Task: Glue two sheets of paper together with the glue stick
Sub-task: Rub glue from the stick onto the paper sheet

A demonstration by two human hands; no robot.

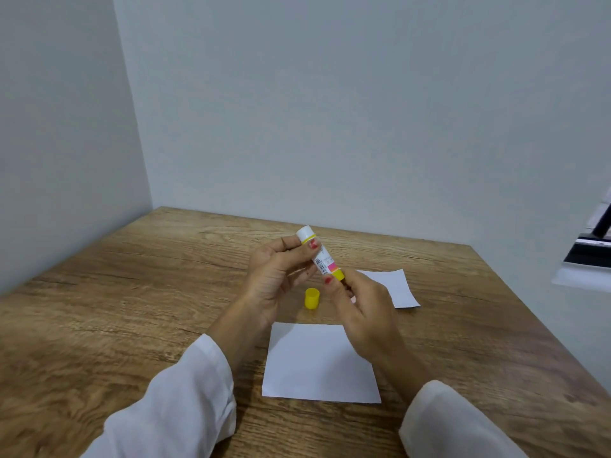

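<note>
Head view, early stage: glue stick (320, 255) uncapped, held tilted above the surface (139, 292) between both hands, left hand (276, 276) gripping the white end, right hand (358, 312) pinching the yellow end, probably twisting it. Yellow cap (312, 298) standing apart between near sheet (319, 363) and far sheet (395, 287). No glue visible on either sheet; spreading and joining judged still ahead; amount of glue inside the tube not discernible.
</note>
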